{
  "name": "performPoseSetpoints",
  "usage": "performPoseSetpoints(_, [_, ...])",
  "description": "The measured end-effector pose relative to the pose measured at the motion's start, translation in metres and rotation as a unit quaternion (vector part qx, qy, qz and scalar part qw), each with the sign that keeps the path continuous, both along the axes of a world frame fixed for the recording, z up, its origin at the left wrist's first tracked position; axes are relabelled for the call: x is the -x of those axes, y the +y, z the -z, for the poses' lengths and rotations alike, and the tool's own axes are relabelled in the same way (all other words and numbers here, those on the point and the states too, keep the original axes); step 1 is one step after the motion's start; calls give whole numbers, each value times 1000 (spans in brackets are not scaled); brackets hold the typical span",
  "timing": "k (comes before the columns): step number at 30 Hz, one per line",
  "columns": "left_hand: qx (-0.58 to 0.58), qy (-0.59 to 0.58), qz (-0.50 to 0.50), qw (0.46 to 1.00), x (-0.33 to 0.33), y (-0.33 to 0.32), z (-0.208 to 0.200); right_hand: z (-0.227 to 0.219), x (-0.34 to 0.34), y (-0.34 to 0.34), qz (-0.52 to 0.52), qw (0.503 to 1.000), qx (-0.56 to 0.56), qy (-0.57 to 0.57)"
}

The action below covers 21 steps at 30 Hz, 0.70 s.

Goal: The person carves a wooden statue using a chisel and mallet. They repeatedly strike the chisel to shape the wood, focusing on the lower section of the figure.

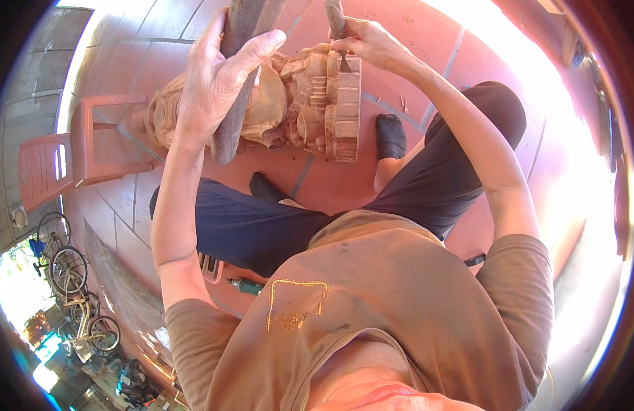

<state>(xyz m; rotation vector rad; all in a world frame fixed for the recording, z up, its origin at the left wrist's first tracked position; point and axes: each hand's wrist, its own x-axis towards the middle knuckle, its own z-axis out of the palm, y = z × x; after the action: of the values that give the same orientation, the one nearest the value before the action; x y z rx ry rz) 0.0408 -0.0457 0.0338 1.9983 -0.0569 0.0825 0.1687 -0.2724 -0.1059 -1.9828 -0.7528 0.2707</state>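
Chisel [336,19] held at carved base [348,116]

Head view: carved wooden figure [303,103] being borne lengthwise by tiled floor [337,181], beside right foot [391,138], probably for steadiness. Chisel being clasped by right grip [370,44], blade over the base, apparently for aim; contact cannot be told. A dark wooden bar [235,118] being grasped by left grip [211,92], perhaps as striker.

No words or numbers clear enough to read. 1 gold mark [289,320] on front of brown shirt [406,294], box-like, too blurry. Closer in than left hand [218,85] and right hand [368,42], between them sideways.
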Motion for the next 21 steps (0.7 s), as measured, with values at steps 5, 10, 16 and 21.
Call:
performPoseSetpoints(5, [-137,-52,8,989,-8,4,29,-6,4,2,-4,999,21,-45])
performPoseSetpoints(10, [-56,29,34,997,-10,6,10,-1,1,0,-4,999,24,-33])
performPoseSetpoints(16, [17,-65,-11,998,-6,-5,1,-5,4,4,-2,1000,29,-10])
performPoseSetpoints(21, [-125,58,54,989,-11,10,25,0,5,1,-8,999,30,-35])
